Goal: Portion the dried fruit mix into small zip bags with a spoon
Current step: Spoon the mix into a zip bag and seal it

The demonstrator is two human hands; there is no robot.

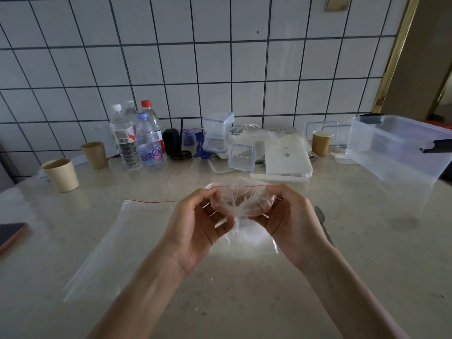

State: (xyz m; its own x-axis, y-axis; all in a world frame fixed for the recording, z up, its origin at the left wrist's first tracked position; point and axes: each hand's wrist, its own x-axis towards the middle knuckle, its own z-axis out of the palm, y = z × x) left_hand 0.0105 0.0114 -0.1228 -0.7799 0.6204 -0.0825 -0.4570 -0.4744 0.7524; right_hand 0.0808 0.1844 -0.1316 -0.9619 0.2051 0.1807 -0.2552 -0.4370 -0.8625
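I hold a clear zip bag (241,199) with a red seal line above the middle of the table. My left hand (198,223) pinches its left edge and my right hand (291,221) pinches its right edge, and the bag is crumpled between them. A second clear zip bag (117,243) with a red line lies flat on the table to the left. A spoon (322,217) lies on the table just behind my right hand, mostly hidden. No dried fruit mix shows in view.
Paper cups (61,174) (95,155) (321,142), water bottles (146,143), small lidded containers (217,133), a white box (288,157) and a large clear tub (401,148) stand along the back. A phone (12,234) lies at the left edge. The wall is tiled.
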